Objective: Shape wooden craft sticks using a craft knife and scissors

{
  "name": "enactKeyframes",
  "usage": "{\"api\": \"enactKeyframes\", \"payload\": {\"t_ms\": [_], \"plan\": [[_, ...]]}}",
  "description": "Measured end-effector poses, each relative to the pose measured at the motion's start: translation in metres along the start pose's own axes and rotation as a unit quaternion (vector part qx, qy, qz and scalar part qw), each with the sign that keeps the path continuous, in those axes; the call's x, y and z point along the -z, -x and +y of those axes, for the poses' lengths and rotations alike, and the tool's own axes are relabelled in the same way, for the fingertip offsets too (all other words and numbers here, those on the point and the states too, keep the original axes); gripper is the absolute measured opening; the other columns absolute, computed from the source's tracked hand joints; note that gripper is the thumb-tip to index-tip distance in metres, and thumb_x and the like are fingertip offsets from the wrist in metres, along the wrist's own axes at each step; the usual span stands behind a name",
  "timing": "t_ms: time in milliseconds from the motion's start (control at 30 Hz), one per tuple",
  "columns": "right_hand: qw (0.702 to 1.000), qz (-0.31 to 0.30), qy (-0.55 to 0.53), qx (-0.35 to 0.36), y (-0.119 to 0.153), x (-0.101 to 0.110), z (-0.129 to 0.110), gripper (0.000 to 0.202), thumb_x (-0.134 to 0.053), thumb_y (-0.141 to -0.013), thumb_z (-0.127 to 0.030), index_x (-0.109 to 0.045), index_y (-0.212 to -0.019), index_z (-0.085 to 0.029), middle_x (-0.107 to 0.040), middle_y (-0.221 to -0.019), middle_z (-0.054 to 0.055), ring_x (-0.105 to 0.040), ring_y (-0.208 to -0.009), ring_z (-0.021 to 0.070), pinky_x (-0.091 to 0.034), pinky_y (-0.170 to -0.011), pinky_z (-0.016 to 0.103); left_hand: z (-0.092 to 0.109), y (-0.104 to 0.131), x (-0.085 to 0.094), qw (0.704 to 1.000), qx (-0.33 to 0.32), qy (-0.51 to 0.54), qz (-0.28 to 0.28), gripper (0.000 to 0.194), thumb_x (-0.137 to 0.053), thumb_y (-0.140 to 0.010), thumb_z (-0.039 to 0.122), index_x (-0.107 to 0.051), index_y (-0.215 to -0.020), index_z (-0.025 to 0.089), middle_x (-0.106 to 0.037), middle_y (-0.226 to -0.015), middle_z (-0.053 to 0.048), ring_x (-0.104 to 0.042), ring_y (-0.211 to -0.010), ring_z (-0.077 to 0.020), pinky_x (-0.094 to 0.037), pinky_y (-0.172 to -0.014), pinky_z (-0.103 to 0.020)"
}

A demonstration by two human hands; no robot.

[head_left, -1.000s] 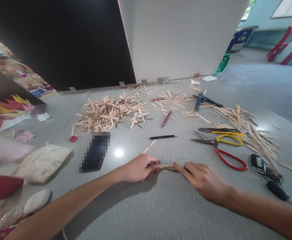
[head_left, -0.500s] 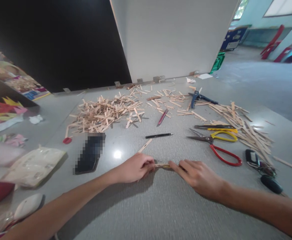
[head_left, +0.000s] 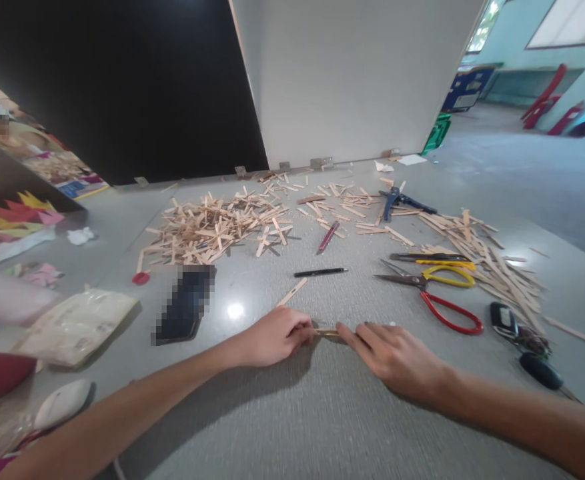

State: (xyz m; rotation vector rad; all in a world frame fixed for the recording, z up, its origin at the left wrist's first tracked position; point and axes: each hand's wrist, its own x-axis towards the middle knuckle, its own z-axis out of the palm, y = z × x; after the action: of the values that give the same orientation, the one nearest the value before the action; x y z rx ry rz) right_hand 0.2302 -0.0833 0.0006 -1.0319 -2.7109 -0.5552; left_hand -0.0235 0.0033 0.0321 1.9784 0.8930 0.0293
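My left hand (head_left: 277,337) is closed, with thumb and fingers pinching the left end of a short, thin wooden stick (head_left: 327,332). At the stick's right end, the index finger of my right hand (head_left: 389,350) presses against it while the other fingers are bent; the right thumb is hidden. The stick lies low, close to the grey table. A notched or slotted wooden stick (head_left: 295,289) pokes out from behind my left hand. Beyond both hands lies a black pen (head_left: 321,272), and a dark red cutter (head_left: 328,237) is farther back.
Scissors (head_left: 425,280) with yellow and red handles lie right, near keys (head_left: 525,337). Blue pliers (head_left: 395,200) rest among loose sticks. A heap of joined sticks (head_left: 212,227) and a phone (head_left: 185,303) are left. A panel (head_left: 362,80) stands at the back.
The view has shifted slightly. Both hands keep their hold on the stick, which looks slightly turned; the objects on the table have stayed put.
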Motion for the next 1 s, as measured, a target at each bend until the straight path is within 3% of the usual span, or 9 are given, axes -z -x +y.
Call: {"api": "enactKeyframes", "payload": {"t_ms": [333, 700, 833, 1000], "plan": [[1.0, -0.006, -0.015, 0.018, 0.007, 0.0, 0.004, 0.043, -0.051, -0.094, 0.004, -0.064, -0.135, -0.001, -0.069, -0.079, 0.005, -0.065, -0.063, 0.0201, -0.047, -0.052, 0.033, -0.001, 0.0, 0.002, 1.0, 0.008, 0.012, -0.013, 0.032, -0.046, -0.104, 0.029, -0.058, -0.076, 0.021, -0.055, -0.056, 0.004, -0.051, -0.046, -0.013, -0.037, -0.057, -0.025], [1.0, 0.01, 0.01, 0.012, 0.005, 0.001, 0.004, 0.045, -0.04, -0.094, 0.009, -0.062, -0.132, -0.002, -0.069, -0.076, 0.003, -0.066, -0.059, 0.0201, -0.049, -0.052, 0.033, -0.006, -0.001, 0.001, 1.0, -0.018, -0.007, -0.005, 0.032, -0.046, -0.103, 0.023, -0.059, -0.073, 0.02, -0.055, -0.054, 0.005, -0.05, -0.045, -0.0113, -0.037, -0.056, -0.024], [0.997, -0.04, 0.063, 0.004, -0.005, 0.01, -0.004, 0.039, -0.044, -0.093, 0.007, -0.067, -0.122, -0.005, -0.072, -0.078, 0.006, -0.068, -0.059, 0.0211, -0.045, -0.05, 0.034, -0.008, -0.002, -0.005, 0.998, -0.034, -0.038, 0.025, 0.034, -0.045, -0.102, 0.023, -0.062, -0.074, 0.019, -0.06, -0.061, 0.001, -0.054, -0.057, -0.0145, -0.04, -0.063, -0.027], [0.988, -0.131, 0.083, -0.02, -0.022, 0.02, -0.007, 0.031, -0.048, -0.094, 0.005, -0.07, -0.107, -0.012, -0.067, -0.067, 0.006, -0.059, -0.049, 0.0206, -0.025, -0.045, 0.034, -0.01, 0.0, -0.014, 0.995, -0.031, -0.072, 0.06, 0.033, -0.042, -0.102, 0.018, -0.063, -0.076, 0.02, -0.064, -0.069, -0.002, -0.054, -0.062, -0.0168, -0.041, -0.068, -0.029]]}}
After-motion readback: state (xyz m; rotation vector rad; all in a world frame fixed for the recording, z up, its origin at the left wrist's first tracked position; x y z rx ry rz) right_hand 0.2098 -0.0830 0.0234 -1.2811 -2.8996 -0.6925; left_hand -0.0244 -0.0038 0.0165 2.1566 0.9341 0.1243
